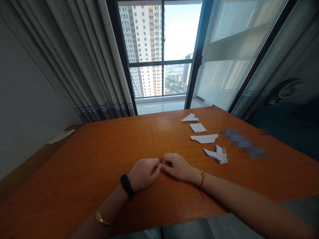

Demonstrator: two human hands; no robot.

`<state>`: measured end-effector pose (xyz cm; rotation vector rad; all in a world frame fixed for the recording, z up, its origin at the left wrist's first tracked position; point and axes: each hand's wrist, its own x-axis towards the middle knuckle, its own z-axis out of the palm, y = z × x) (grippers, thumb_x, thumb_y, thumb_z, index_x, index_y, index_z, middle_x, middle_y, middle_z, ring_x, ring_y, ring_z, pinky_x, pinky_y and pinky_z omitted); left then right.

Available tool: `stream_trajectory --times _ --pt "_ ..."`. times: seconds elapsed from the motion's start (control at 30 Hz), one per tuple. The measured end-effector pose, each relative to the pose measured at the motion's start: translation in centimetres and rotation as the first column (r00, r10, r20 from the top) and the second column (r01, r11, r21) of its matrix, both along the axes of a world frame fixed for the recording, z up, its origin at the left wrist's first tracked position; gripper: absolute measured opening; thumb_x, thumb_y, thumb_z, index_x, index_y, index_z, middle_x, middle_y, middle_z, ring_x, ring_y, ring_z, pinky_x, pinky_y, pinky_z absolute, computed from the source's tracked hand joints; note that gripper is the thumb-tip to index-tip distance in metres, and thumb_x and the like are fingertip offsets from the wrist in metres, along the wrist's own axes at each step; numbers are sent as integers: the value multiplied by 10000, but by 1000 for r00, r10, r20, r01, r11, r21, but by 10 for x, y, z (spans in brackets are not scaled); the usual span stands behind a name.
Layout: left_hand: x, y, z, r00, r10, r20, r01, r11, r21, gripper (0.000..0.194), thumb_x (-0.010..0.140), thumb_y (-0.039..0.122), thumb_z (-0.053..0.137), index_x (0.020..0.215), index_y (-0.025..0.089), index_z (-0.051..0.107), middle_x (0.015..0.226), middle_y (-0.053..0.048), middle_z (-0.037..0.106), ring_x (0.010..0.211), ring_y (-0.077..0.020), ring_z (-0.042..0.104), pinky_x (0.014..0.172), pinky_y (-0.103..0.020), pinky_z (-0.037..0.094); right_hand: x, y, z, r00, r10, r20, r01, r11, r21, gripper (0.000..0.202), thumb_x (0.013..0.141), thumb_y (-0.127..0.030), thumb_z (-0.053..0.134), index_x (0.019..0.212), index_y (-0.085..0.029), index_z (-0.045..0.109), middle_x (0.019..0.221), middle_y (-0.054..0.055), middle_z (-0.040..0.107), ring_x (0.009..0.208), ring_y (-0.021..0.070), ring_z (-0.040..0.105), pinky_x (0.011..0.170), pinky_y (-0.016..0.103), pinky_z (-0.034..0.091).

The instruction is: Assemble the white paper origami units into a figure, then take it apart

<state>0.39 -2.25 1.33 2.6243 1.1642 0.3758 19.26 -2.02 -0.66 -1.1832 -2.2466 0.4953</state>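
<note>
Beyond the far left of the wooden table (87,172) hangs a gray curtain (74,59). Near the table's front edge, the left hand (144,173), below which sits a black wristband (127,186), meets the right hand (177,166) at the fingertips, fingers curled; whether they pinch anything cannot be told. Toward the table's right side lie a pointed paper (190,118), square paper (198,127), long paper (204,138) and, nearest its front edge, winged paper (219,157). Past the table's right edge is a fan (290,89).
</note>
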Motion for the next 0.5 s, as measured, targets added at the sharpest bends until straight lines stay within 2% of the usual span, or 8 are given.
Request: stream_trajectory --times 0.5 --pt "1 -1 1 1000 1 -4 -1 1000 21 199 884 257 412 697 199 447 658 7 550 588 -135 481 551 -273 269 2 -1 1 1000 12 -9 -12 1000 -18 203 838 -270 565 663 -166 566 667 2 603 610 112 506 577 226 335"
